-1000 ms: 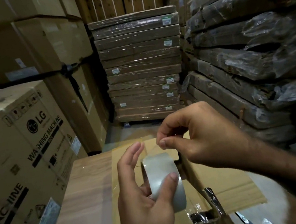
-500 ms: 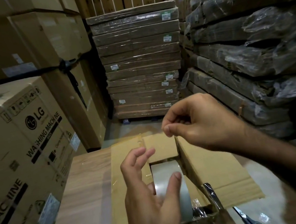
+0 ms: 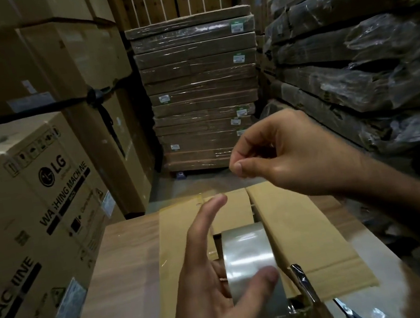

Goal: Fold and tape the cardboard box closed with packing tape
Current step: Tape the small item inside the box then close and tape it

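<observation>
- Pulling tape off the roll looks to be the step in hand: the right hand (image 3: 292, 154) has thumb and forefinger pinched together, raised beyond the far end of the box. The clear strip itself is too faint to see, so whether the pinch actually has the tape end, I cannot tell.
- Left hand (image 3: 217, 291) steadies the tape roll (image 3: 249, 264): thumb pressed on its outer face, some fingers hidden behind it, forefinger stretched forward and free.
- Cardboard box (image 3: 304, 229) lies on the wooden table (image 3: 122, 275) directly under both hands. Flaps folded in but not flush; a gap shows along the middle seam, and the roll hangs over that gap.
- Scissors (image 3: 349, 312) lie on the table at the box's near right corner, within reach for the cut.
- Judgement on doing it well: keep the strip taut and straight along the seam, draw out enough to overhang the far edge, and let the roll turn under a light thumb.
- Press the flaps level first, otherwise the tape will bridge the gap and wrinkle.
- Risk: slack clear tape folds on itself and sticks.
</observation>
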Motion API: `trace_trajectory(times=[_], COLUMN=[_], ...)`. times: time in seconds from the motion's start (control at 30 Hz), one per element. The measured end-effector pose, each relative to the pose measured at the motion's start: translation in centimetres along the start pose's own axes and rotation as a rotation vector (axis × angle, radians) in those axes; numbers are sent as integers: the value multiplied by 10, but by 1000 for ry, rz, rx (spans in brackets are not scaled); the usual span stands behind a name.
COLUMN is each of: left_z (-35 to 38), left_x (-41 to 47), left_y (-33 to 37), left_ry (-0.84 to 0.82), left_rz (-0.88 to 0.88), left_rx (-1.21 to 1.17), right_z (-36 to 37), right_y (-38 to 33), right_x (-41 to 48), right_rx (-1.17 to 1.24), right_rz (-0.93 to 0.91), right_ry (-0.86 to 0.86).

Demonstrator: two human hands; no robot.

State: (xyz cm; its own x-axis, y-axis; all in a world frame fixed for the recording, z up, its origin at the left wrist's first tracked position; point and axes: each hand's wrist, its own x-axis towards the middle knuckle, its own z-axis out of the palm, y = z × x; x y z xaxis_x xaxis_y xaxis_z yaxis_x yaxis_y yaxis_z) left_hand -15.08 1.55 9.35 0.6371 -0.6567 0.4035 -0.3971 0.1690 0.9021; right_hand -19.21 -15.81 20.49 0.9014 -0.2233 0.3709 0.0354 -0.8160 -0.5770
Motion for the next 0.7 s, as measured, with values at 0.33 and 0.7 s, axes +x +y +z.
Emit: trace_trajectory(times=[0.33,0.7], left_z=[-11,-16], left_x=[10,10], left_y=[20,22], left_ry=[-145,-177], left_rz=[-17,27], left_rx=[203,139], right_z=[-2,-4], right_y=[2,4], right_x=[-4,-9], right_rx=[5,17], right_rz=[-15,-3], right_ry=[-19,-34])
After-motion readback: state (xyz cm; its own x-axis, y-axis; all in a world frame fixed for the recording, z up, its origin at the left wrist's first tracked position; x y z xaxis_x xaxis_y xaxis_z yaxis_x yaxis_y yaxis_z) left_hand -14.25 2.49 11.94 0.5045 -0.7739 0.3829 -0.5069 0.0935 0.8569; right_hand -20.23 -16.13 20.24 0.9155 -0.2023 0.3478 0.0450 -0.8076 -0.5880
